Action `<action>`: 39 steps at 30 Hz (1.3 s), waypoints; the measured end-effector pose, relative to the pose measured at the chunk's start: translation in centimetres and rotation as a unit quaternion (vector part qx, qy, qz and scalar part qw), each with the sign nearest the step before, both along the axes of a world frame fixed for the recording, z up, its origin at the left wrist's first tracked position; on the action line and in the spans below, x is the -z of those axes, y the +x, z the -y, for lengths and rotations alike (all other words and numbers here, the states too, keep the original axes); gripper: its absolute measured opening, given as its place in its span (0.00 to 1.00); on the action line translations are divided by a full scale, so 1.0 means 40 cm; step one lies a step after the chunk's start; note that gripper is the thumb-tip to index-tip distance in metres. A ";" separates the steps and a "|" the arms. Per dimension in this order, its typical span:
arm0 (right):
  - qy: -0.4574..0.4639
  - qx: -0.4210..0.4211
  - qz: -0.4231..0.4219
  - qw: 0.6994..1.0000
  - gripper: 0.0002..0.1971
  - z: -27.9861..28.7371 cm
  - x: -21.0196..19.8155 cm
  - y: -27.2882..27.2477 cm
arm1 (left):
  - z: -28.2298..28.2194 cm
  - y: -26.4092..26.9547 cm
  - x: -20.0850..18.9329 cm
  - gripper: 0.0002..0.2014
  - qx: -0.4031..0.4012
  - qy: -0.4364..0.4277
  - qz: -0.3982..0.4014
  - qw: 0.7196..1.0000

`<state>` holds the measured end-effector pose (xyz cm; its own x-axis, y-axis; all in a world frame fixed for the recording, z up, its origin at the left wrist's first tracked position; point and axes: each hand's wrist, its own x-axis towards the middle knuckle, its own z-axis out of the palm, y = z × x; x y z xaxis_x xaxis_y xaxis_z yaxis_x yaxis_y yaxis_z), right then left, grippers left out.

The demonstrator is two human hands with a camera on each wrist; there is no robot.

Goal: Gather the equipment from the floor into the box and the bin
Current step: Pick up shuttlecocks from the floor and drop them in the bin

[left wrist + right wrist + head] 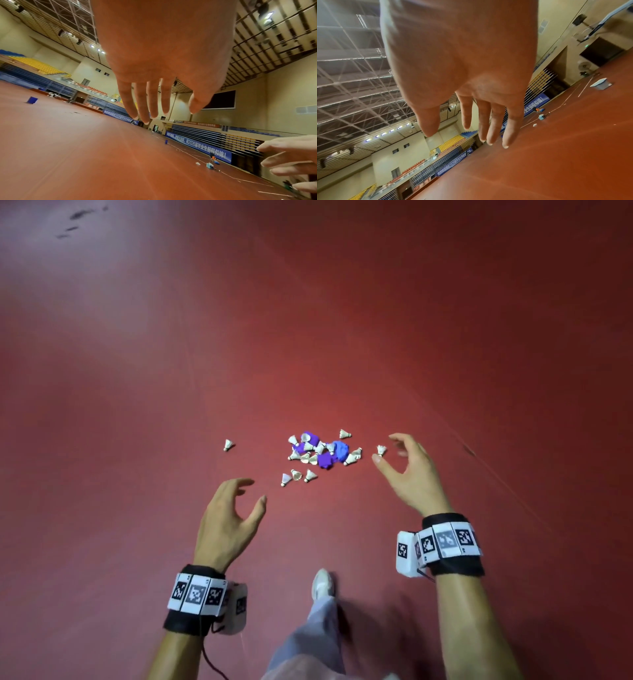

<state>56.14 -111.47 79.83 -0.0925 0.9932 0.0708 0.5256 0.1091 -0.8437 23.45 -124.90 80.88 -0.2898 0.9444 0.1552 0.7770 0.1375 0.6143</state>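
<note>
A heap of several white shuttlecocks (310, 457) mixed with purple crumpled pieces (340, 450) lies on the red floor ahead. One shuttlecock (228, 445) lies apart to the left, another (381, 450) lies at the right. My left hand (251, 491) hangs above the floor, short of the heap, fingers loosely curved and empty. My right hand (388, 448) hovers by the right shuttlecock, thumb and fingers spread around it without touching. In the wrist views both the left hand (164, 112) and the right hand (465, 134) show straight, empty fingers.
My foot in a white shoe (322, 583) stands on the floor below the heap. A blue bin (32, 100) stands far off on the court. A pale bin (600, 84) and small blue items (541, 117) sit near the court lines.
</note>
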 end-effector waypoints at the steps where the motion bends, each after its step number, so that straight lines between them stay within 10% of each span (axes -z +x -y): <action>1: -0.004 -0.011 0.006 1.000 0.25 -0.047 0.014 -0.027 | -0.036 -0.021 0.021 0.19 -0.007 -0.004 0.003 1.000; 13: -0.035 0.029 0.039 0.998 0.21 -0.594 0.081 -0.209 | -0.764 -0.207 0.093 0.19 0.094 -0.053 -0.058 0.992; 26: -0.265 0.100 0.041 0.958 0.30 -1.045 0.388 -0.052 | -1.523 -0.034 0.268 0.21 0.262 -0.152 -0.119 0.946; 29: -0.258 0.130 0.032 0.957 0.26 -1.221 0.508 -0.012 | -1.677 -0.018 0.403 0.21 0.284 -0.275 -0.131 0.909; 35: -0.402 0.075 0.083 0.909 0.32 -1.418 0.876 0.012 | -1.756 -0.103 0.699 0.27 0.338 -0.458 -0.333 0.751; 39: -0.521 -0.024 0.146 0.840 0.45 -1.449 1.048 0.057 | -1.747 -0.174 0.858 0.28 0.282 -0.519 -0.320 0.740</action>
